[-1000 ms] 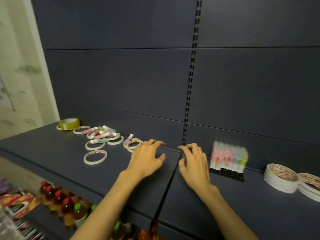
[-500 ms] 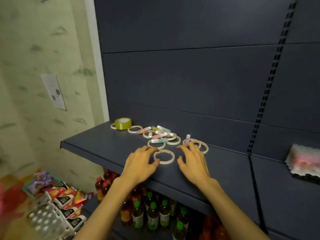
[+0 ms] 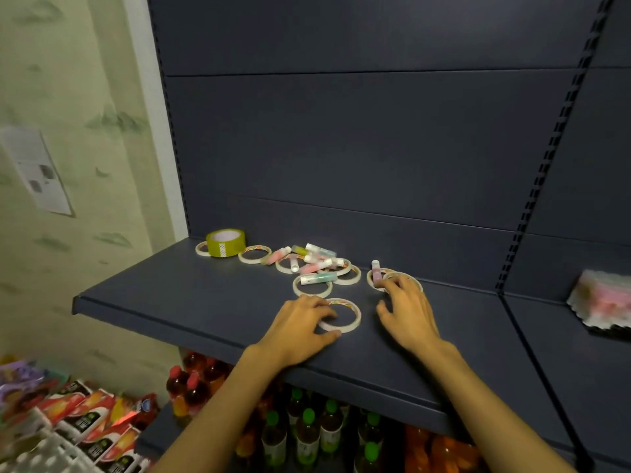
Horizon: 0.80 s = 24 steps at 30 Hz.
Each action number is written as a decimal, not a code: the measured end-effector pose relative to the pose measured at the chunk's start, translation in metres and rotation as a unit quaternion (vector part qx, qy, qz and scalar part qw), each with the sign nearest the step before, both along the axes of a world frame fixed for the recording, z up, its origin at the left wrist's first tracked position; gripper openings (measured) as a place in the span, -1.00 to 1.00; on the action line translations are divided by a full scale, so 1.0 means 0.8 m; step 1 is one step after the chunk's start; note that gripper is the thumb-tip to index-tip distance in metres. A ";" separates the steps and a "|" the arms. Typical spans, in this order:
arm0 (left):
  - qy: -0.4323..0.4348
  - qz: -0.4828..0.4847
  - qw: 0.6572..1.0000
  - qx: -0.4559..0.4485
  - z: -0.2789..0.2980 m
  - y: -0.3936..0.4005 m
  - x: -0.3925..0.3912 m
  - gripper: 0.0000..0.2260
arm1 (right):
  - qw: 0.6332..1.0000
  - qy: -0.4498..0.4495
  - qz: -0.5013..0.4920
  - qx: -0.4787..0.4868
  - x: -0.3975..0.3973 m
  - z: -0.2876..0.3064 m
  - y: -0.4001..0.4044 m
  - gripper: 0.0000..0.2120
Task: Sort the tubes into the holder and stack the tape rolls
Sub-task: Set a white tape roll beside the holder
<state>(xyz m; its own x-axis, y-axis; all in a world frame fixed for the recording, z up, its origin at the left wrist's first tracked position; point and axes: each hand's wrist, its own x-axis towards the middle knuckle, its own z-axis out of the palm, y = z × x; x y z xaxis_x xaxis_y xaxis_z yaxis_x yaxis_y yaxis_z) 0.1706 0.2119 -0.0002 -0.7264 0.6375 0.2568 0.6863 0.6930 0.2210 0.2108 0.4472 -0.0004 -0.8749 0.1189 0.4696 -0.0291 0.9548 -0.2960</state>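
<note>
shelf [image 3: 191, 302]: thin tape rings and loose tubes [image 3: 316, 264] scattered at the back, one wide olive tape roll [image 3: 225, 243] far left. holder [image 3: 602, 307] at right edge, packed with tubes, blurred. left hand [image 3: 297, 331] pinches the nearest tape ring [image 3: 351, 317]; right hand [image 3: 408, 315], fingers spread, touches another ring [image 3: 413, 279].

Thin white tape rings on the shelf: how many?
8: two by the green roll, three under the tubes, one at the left hand, two at the right hand; overlaps may hide more.
</note>
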 end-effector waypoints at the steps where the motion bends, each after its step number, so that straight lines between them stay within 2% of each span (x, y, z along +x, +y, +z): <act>1: -0.002 -0.016 1.000 -0.012 -0.005 0.007 -0.006 -0.57 | 1.000 0.000 -0.012 -0.003 -0.002 -0.002 0.008 -0.62; 8: 0.024 -0.092 0.995 -0.015 -0.017 0.046 -0.045 -0.70 | 0.996 -0.036 -0.076 -0.011 -0.022 -0.014 0.054 -0.67; 14: 0.031 -0.090 0.995 0.016 -0.021 0.063 -0.071 -0.75 | 0.993 -0.059 -0.104 0.011 -0.041 -0.024 0.071 -0.72; 17: 0.044 -0.095 0.993 0.049 -0.017 0.066 -0.080 -0.76 | 0.992 -0.066 -0.103 0.030 -0.044 -0.029 0.071 -0.83; 19: 0.051 -0.097 0.991 0.072 -0.014 0.067 -0.085 -0.77 | 0.992 -0.061 -0.104 0.024 -0.041 -0.030 0.069 -0.90; 24: 0.067 -0.118 0.985 0.102 -0.011 0.076 -0.088 -0.79 | 0.991 -0.046 -0.123 -0.002 -0.015 -0.029 0.061 -0.92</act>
